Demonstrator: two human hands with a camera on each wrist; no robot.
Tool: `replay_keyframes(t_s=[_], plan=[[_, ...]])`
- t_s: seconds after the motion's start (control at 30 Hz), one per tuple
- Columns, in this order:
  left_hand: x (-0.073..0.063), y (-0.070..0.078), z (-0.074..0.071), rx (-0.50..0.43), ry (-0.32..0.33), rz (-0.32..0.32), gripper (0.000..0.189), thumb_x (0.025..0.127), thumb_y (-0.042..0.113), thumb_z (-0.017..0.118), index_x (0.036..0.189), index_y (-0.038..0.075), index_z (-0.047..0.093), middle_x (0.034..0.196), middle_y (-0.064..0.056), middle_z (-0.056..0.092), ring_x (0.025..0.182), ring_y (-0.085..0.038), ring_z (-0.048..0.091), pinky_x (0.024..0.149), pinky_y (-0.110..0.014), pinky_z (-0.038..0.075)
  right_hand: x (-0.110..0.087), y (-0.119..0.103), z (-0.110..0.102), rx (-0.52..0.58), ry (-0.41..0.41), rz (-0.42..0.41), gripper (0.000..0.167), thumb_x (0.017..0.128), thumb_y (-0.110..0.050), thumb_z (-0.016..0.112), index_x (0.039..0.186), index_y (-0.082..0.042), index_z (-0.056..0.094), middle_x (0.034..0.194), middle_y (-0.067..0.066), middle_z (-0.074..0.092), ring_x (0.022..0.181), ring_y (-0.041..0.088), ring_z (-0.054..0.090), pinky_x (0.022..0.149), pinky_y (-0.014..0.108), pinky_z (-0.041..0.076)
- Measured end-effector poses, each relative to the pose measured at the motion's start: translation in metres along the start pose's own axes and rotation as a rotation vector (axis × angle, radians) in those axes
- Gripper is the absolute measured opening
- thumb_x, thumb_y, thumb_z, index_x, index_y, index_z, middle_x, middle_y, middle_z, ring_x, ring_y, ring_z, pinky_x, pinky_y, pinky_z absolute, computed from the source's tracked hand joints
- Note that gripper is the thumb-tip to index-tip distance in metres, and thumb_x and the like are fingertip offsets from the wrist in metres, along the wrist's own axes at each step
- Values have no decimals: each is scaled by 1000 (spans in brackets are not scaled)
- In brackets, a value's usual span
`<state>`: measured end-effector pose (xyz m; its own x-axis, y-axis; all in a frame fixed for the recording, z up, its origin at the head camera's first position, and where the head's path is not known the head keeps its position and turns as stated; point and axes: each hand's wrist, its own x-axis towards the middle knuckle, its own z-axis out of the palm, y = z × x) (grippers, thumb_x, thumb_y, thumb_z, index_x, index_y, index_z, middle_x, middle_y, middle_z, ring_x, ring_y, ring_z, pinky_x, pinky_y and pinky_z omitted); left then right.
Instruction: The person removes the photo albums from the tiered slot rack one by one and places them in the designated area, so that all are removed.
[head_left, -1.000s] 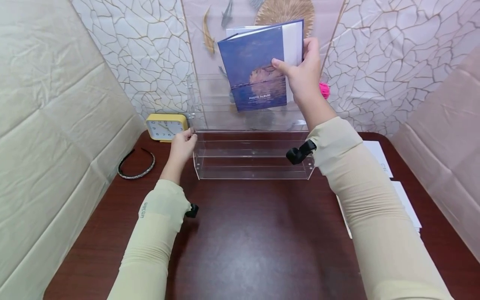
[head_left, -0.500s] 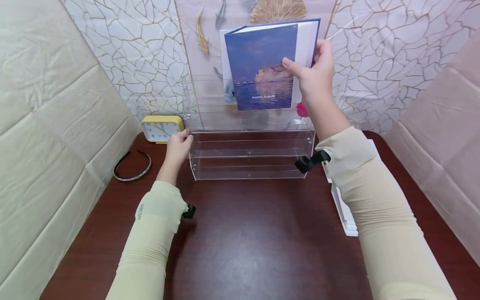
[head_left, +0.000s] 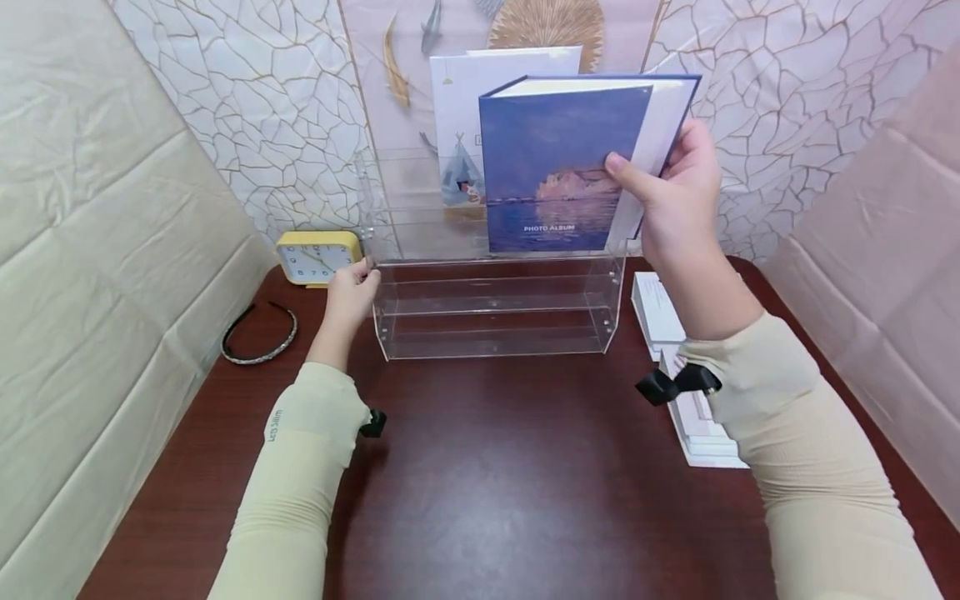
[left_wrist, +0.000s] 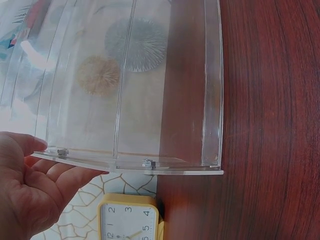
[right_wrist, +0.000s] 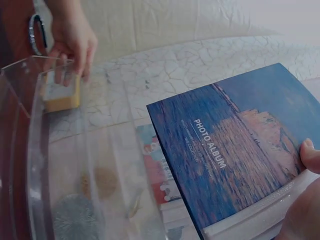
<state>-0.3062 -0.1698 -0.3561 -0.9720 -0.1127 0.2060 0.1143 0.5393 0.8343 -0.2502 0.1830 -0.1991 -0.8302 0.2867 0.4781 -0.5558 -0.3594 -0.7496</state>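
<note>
My right hand [head_left: 678,200] grips a blue photo album [head_left: 562,158] by its right edge, thumb on the front cover and fingers behind. The album is upright, above and in front of the upper part of a clear acrylic rack [head_left: 495,346]. Behind it stands a white book [head_left: 453,100] with a tent picture, partly covered by the album. At the rack's left side, my left hand [head_left: 348,300] pinches the side panel. In the left wrist view, the left thumb [left_wrist: 37,145] lies on the inner side of that panel, with the other fingers on its outer side.
A yellow clock [head_left: 318,257] stands beside the rack on the left. Nearer on the brown table [head_left: 480,467] lies a headband [head_left: 258,359]. White box-like items [head_left: 705,450] lie to the right, partly behind the right forearm. A patterned backdrop [head_left: 277,125] hangs behind the table.
My right hand has moved the album right and a little lower, uncovering more of the white book behind. The bright pink item is no longer visible. My left hand stays on the rack.
</note>
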Motion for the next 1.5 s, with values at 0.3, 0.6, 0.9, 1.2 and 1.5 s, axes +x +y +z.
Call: replay_keyframes(t_s=[0.3, 0.6, 0.9, 1.2, 1.5], plan=[[2, 0, -1, -2, -1, 1, 38, 94, 14, 48, 129, 1, 55, 133, -12, 50, 103, -23, 50, 85, -36, 41, -31, 2, -38, -95, -103, -21, 45, 68, 23, 68, 104, 2, 54, 100, 17, 63, 91, 25, 60, 77, 28, 49], [1, 0, 1, 24, 7, 15, 37, 94, 12, 48, 129, -1, 55, 131, -14, 51, 103, -24, 50, 87, -36, 41, -78, 19, -79, -314, -125, 132, 37, 75, 14, 69, 102, -4, 52, 95, 7, 64, 85, 16, 60, 69, 22, 50], [1, 0, 0, 30, -7, 12, 37, 95, 14, 47, 129, 1, 55, 131, -13, 52, 88, -24, 51, 70, -30, 39, -120, 37, -116, -471, -86, 438, 36, 81, -1, 71, 107, -3, 47, 90, -1, 62, 77, 9, 60, 65, 22, 51], [1, -3, -1, 37, -11, 12, 38, 96, 16, 47, 130, 3, 55, 130, -13, 53, 56, -10, 39, 57, -27, 36, -150, 63, -146, -595, -50, 719, 42, 84, -9, 70, 113, 4, 44, 86, -4, 61, 76, 7, 58, 68, 23, 49], [-2, 1, 0, 37, 8, 13, 36, 95, 13, 47, 126, 1, 58, 117, -17, 60, 83, -27, 54, 71, -34, 43, -155, 76, -161, -685, -74, 871, 54, 87, -15, 67, 123, 15, 40, 87, 3, 61, 72, 9, 59, 64, 24, 50]])
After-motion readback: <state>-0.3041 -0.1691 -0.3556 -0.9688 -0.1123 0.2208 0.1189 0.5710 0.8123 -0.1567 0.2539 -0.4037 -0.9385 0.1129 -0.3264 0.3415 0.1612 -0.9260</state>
